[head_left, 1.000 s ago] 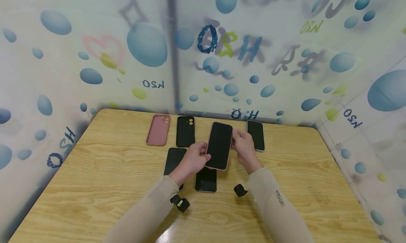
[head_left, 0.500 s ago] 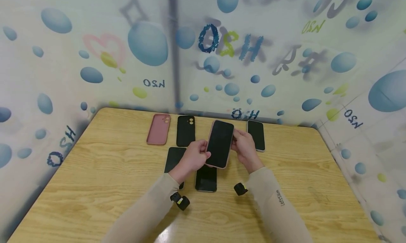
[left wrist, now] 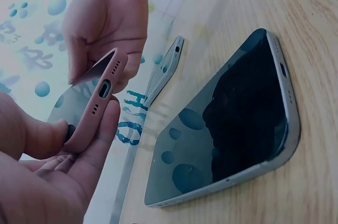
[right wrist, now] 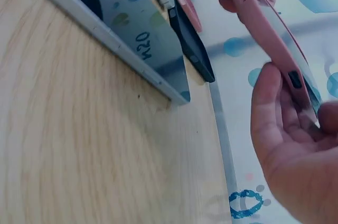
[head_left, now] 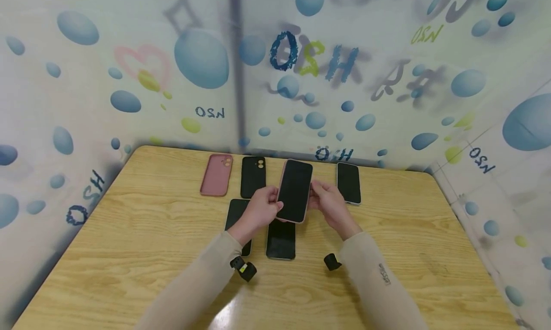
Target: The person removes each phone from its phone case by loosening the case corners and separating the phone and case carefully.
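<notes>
Above the table a dark-screened smartphone (head_left: 295,189) in a pink case (left wrist: 87,131) is tilted, its screen toward the head camera. My left hand (head_left: 259,206) holds its lower left corner, thumb over the front edge and fingers beneath the case. On the opposite side my right hand (head_left: 331,203) pinches the long edge, with fingers behind the case and the thumb at the screen side. The charging port opening shows in the left wrist view, and a side cutout in the right wrist view. Directly below lies a silver-edged phone (head_left: 281,240), partly covered from the head view.
A second phone (head_left: 238,211) lies under my left forearm, partly hidden. At the back are a loose pink case (head_left: 216,176), a black case (head_left: 253,179) and another phone (head_left: 348,182) on the wooden table (head_left: 142,234). A patterned wall stands close behind.
The cased phone has shifted slightly away and to the left in both hands. My right hand now sits a little lower along its edge. The things on the table have stayed put.
</notes>
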The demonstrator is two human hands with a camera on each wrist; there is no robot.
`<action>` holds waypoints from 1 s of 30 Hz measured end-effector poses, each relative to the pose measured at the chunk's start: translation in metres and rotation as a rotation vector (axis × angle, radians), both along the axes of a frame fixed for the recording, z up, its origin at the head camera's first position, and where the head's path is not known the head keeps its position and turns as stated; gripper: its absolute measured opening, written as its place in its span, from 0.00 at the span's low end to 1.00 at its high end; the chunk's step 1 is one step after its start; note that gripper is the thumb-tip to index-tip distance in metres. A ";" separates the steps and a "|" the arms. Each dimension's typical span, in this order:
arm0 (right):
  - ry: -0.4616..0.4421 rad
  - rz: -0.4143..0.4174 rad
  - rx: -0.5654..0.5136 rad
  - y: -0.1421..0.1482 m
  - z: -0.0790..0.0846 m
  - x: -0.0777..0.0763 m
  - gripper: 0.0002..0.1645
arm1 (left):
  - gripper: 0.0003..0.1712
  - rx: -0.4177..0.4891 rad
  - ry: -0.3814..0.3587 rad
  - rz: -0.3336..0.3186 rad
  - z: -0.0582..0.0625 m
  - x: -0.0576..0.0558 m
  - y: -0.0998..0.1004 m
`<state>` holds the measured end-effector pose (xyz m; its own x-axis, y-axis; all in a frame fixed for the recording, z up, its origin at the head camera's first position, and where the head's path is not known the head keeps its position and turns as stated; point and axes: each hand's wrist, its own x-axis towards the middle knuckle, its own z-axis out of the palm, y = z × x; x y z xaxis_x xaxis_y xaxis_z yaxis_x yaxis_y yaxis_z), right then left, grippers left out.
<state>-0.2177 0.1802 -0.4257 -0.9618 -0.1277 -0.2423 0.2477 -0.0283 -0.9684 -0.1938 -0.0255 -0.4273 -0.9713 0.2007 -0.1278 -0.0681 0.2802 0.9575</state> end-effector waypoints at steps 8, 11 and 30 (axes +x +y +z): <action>0.035 0.200 0.108 0.012 -0.009 0.006 0.26 | 0.15 0.016 -0.026 0.000 -0.001 -0.003 0.000; 0.045 0.283 0.126 0.015 -0.011 0.008 0.25 | 0.15 0.023 -0.039 0.006 -0.001 -0.004 0.000; 0.056 0.492 0.035 0.019 -0.014 0.018 0.27 | 0.13 -0.029 0.023 0.014 -0.001 -0.007 0.005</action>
